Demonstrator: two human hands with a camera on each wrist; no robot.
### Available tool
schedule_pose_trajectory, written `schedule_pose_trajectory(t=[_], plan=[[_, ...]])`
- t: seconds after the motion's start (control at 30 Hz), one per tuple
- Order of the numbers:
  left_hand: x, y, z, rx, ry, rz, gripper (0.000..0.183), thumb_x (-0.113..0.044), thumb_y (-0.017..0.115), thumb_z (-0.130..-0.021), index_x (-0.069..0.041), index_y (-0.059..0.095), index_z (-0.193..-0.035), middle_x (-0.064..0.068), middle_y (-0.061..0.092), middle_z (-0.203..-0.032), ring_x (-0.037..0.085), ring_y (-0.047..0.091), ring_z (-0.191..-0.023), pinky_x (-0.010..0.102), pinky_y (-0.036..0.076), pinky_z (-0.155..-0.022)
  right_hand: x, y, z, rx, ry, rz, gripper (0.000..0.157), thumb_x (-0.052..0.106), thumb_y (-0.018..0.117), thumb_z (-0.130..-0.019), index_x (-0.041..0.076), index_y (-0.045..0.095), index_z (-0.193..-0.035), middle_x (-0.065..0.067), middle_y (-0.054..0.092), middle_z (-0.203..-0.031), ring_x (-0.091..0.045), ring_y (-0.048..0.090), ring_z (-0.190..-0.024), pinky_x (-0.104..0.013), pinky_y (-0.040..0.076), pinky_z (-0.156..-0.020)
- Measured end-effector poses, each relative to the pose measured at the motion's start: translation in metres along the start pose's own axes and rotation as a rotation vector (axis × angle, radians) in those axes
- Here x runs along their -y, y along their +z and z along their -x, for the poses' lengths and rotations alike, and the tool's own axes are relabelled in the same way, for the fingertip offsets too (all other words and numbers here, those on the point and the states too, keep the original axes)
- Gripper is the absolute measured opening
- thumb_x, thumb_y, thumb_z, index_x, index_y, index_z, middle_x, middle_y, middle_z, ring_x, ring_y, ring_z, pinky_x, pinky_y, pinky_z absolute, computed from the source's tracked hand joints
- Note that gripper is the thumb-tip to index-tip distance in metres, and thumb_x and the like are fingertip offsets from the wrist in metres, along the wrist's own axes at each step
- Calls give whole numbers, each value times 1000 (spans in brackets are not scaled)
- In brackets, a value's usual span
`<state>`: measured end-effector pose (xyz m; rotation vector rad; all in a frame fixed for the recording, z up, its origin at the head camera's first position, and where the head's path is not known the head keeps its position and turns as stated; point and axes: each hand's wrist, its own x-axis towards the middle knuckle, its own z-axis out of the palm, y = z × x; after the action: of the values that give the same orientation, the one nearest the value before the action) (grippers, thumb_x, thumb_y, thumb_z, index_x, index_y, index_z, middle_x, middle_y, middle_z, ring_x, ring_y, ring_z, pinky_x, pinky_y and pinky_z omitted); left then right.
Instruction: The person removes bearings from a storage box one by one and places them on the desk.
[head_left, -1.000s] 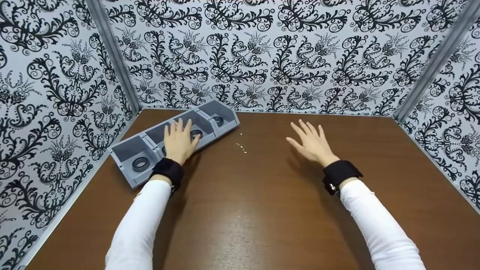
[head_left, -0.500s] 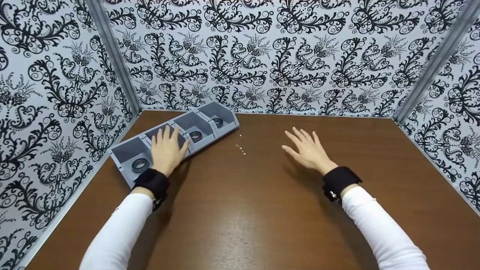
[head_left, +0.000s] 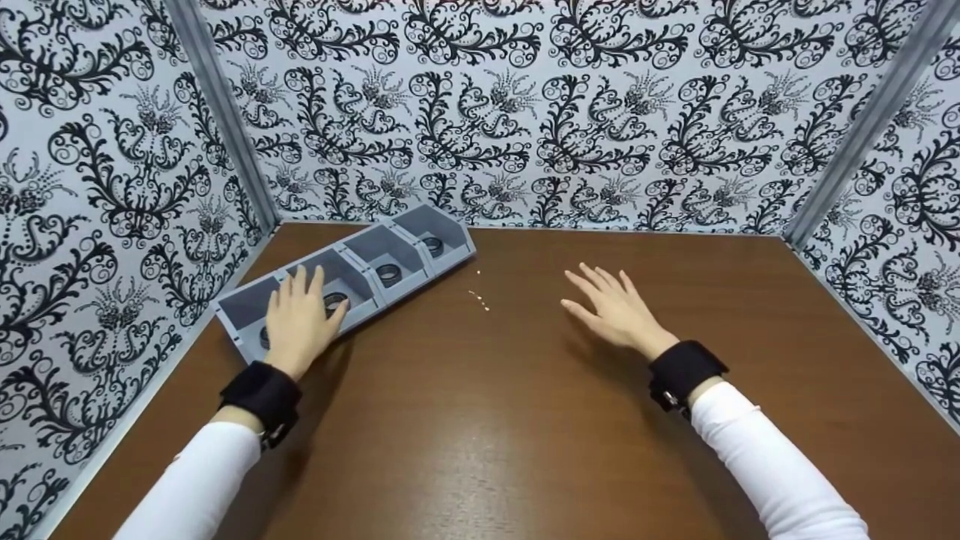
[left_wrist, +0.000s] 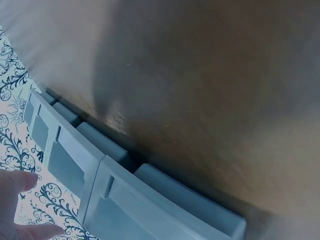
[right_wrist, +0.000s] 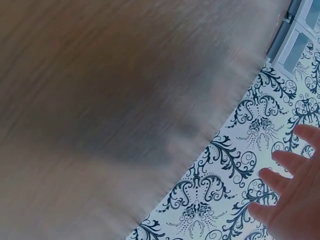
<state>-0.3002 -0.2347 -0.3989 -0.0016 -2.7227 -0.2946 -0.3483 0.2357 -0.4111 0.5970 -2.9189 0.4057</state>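
Rings [head_left: 388, 283] are seen in bins [head_left: 407, 288] at ten o'clock on the tabletop [head_left: 487, 390], where the left grip [head_left: 302, 322] is spread, unladen, seemingly for a reach, curling being needed for any pickup, the right grip [head_left: 616, 311] likewise spread at two o'clock.

Rings [head_left: 388, 281] in 4 bins [head_left: 376, 246], left on table [head_left: 480, 390]

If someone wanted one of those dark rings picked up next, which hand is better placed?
Probably the left hand: it is over the gray bins, with a dark ring showing right beside it. The right hand is over the brown table, well off to the right of the bins.
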Motion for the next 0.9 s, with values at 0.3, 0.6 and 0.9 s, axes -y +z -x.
schedule_pose_trajectory(t=[0.3,0.6,0.9], plan=[[19,-9,17,-76,19,7,73,-27,74,-90,8,45,-147,39,46,-148,57,46,-135,69,39,-111,2,2,10,0,-21,-18,65,54,44,-105,19,37,-160,-14,29,-170,-41,27,-157,-63,8,-129],[41,-14,29,-101,-14,28,68,-18,72,-89,12,46,-143,41,48,-143,60,48,-130,67,42,-108,5,0,20,-2,-39,-11,65,55,44,-105,19,38,-159,-13,31,-169,-41,29,-156,-62,11,-129],[55,-18,38,-118,-77,20,68,-19,70,-89,15,45,-143,41,46,-143,60,52,-121,69,51,-90,10,2,25,5,-64,-19,65,55,46,-105,20,39,-159,-13,34,-168,-41,31,-156,-62,12,-129]])
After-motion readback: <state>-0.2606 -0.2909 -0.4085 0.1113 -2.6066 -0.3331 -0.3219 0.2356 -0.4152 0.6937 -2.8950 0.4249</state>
